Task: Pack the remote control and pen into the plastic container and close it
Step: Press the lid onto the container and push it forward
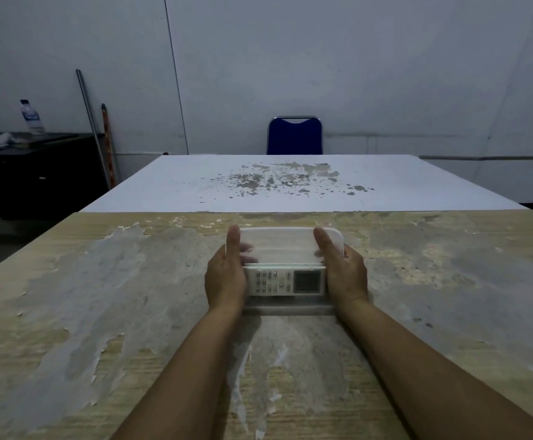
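Two bare hands at the middle of a worn, peeling wooden table (106, 300), one on each short side of a clear rectangular plastic container (290, 308). Left hand (225, 277) against the container's left end, thumb stretched up along the left edge of a translucent white plastic lid (286, 246), other fingers curled behind that lid and seen only dimly through it. Right hand (343, 274) mirrored on the right end, thumb up along the lid's right edge, remaining fingers hidden behind the lid. Lid gripped between both hands, tilted up with its far edge raised and its near edge low, just above the container's far rim. White remote control (286, 282) with grey buttons and a small grey screen lying flat inside the container, screen toward the right, lengthwise between the two palms. Pen not discernible; cannot tell whether inside. Container not yet closed. Beyond the wooden table, touching its far edge, a white table (290, 182) with flaked patches. Behind that, a blue chair (294, 136) with a metal frame against a pale wall. Far left, a clear plastic water bottle (32, 117) standing on a dark cabinet (33, 173).
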